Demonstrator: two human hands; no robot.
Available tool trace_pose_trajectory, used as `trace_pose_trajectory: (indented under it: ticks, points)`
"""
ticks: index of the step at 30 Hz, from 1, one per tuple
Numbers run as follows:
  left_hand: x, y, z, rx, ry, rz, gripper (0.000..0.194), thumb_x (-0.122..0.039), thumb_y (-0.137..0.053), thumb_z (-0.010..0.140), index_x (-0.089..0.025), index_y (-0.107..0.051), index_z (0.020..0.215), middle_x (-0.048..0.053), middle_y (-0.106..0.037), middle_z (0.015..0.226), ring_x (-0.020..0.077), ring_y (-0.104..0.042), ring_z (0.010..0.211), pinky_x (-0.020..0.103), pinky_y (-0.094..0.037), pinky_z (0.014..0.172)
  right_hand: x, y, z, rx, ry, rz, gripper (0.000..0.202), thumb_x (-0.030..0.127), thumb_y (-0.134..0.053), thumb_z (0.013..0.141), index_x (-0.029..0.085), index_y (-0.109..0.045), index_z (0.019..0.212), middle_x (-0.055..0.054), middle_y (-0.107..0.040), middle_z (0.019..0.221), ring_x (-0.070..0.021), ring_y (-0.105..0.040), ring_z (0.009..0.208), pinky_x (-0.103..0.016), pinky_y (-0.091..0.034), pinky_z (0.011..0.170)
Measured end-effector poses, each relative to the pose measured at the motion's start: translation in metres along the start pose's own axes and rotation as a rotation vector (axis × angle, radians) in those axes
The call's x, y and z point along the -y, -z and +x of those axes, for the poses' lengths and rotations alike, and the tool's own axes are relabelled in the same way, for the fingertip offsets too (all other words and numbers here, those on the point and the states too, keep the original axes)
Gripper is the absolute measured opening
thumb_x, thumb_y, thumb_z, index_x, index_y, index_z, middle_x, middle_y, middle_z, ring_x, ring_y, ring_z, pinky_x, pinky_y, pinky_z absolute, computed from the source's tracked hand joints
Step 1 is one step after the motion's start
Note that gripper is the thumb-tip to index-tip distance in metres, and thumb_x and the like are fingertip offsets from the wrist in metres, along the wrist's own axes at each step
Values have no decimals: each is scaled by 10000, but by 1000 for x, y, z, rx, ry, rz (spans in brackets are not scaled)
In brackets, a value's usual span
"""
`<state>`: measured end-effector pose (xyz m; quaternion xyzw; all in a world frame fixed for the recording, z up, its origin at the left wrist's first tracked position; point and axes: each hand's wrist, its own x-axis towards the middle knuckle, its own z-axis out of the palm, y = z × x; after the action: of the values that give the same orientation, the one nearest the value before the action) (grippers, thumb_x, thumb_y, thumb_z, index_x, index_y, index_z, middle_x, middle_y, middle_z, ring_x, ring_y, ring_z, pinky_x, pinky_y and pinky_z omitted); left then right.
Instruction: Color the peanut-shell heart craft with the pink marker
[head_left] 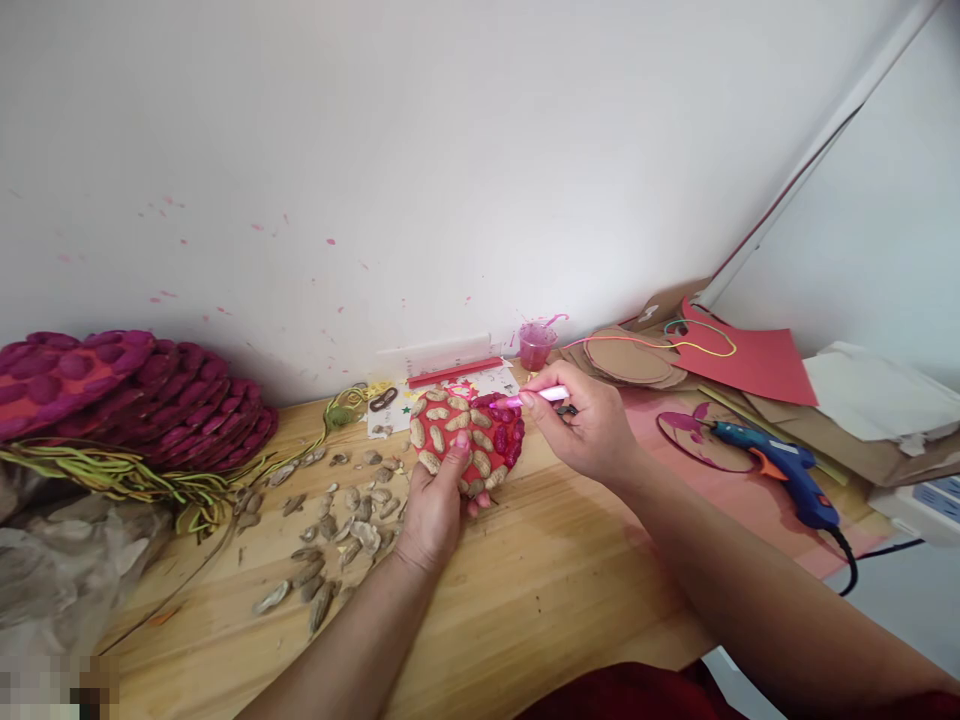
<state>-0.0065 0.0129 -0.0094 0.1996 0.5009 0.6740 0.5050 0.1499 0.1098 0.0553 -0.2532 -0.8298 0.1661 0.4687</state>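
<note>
My left hand (439, 505) grips a round red disc (448, 440) covered with peanut shells, thumb on its face and fingers behind. The shells on the disc's right side are painted dark pink; those on the left are still their natural tan. Between the thumb and fingers of my right hand (585, 420) is a paintbrush (551, 394) with a white handle. Its pink tip meets the upper right part of the disc. Behind the disc stands a clear cup (538, 345) of pink paint, with another pink-stained stick across its rim.
Loose peanut shells (360, 510) lie on the wooden table (525, 600), left of my hands. A stack of magenta shell-covered discs (165, 390) and yellow-green cords (150, 480) are farther left. At right are a blue glue gun (787, 465), cardboard circles (630, 355) and red paper (750, 360).
</note>
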Motion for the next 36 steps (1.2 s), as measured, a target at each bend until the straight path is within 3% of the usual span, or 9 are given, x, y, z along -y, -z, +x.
trace_pose_trajectory:
  ticks: [10,17,22,30,36]
  points:
    - [5,3,2,26,-5,79,524,-637,-786,752,-164,-618,905,8,-673,617,122,-566,396,192,-364,339,2,0,-1,-104,39,114,28,218,-639,960,209,-635,934,1,-682,784,-118,-593,648,-248,-433,581]
    - [4,3,-2,78,-18,231,543,-665,-765,764,-150,-660,900,45,-716,698,117,-595,466,201,-452,408,7,-5,-3,-21,76,191,39,195,-609,980,215,-637,999,-9,-714,875,-120,-622,710,-247,-451,618]
    - [6,5,1,58,-32,187,536,-662,-753,782,-148,-654,895,15,-667,629,112,-567,437,193,-413,377,0,-2,-2,-33,71,106,36,180,-610,966,205,-623,943,-2,-672,810,-122,-592,695,-254,-442,637]
    - [8,7,3,79,-16,203,549,-685,-747,771,-152,-660,868,24,-666,623,120,-570,431,199,-413,369,1,-2,-1,4,64,209,43,198,-589,991,211,-630,986,9,-654,812,-112,-557,665,-244,-412,600]
    - [9,7,4,72,-28,190,537,-686,-738,777,-158,-654,830,23,-655,591,121,-556,406,198,-387,351,-2,-1,-2,-2,43,140,29,209,-614,973,204,-629,948,1,-652,796,-126,-569,690,-256,-427,625]
